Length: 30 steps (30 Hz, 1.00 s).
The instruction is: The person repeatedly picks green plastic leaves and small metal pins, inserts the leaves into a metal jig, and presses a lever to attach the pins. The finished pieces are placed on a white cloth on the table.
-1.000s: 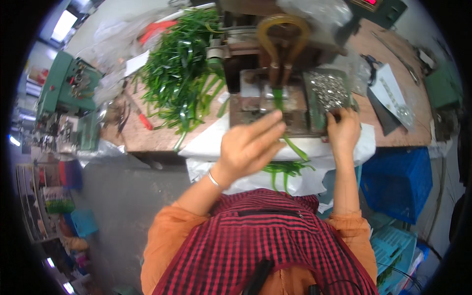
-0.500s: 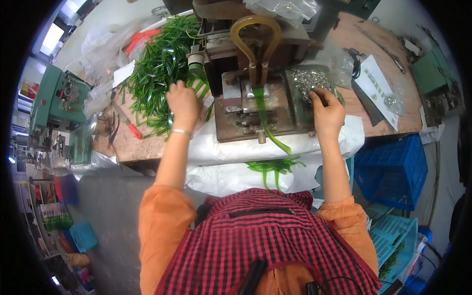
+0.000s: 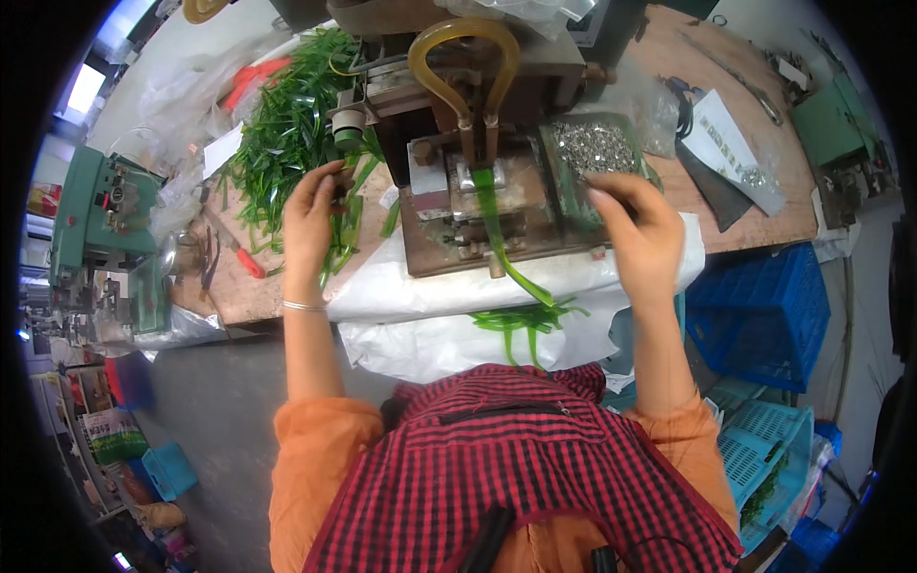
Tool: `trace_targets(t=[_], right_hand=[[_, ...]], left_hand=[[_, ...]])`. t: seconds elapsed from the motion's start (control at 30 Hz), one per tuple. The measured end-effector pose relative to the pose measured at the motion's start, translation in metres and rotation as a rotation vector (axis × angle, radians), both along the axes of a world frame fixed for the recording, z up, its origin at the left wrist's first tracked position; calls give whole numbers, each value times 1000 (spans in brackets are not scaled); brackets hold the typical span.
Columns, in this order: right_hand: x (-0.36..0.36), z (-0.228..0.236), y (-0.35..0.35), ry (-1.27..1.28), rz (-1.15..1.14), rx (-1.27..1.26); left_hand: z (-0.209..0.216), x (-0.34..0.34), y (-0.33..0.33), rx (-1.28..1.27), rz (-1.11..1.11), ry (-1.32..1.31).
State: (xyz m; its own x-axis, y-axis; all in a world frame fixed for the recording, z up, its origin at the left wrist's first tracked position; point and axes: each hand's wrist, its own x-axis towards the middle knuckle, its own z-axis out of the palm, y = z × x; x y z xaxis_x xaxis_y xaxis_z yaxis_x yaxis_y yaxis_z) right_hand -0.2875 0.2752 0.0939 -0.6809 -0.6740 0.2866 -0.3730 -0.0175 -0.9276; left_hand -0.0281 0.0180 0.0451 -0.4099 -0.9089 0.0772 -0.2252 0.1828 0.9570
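My left hand (image 3: 308, 222) is beside the heap of shiny green strips (image 3: 287, 134), its fingers curved and its thumb apart, with nothing visible in it. Some loose green strips (image 3: 346, 234) lie right next to it. My right hand (image 3: 642, 229) hovers at the near right edge of a tray of small silvery metal pieces (image 3: 597, 145). Thumb and forefinger come close together there, and whatever is between them is too small to make out. Between my hands stands a bench press machine (image 3: 435, 224), with one green strip (image 3: 491, 215) hanging from its middle toward me.
More green strips (image 3: 525, 320) lie on white sheeting (image 3: 382, 349) at the table's front. A red-handled tool (image 3: 250, 265) is on the left. At the right are a paper sheet (image 3: 718, 143), a blue crate (image 3: 759, 315) and a turquoise basket (image 3: 755, 449).
My left hand has shifted left, off the loose strips near the machine. My right hand has drawn back slightly from the metal pieces toward me. The view has shifted a little.
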Motion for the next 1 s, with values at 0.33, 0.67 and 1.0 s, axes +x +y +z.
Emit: trace_targets(t=[0.33, 0.67, 1.0], right_hand=[[46, 0, -80, -322, 58, -221], [67, 35, -54, -353, 275, -253], [-73, -76, -9, 45, -371, -210]], left_hand=[[-11, -11, 42, -221, 293, 228], [78, -39, 112, -1187, -200, 248], [47, -80, 105, -1395, -354, 130]])
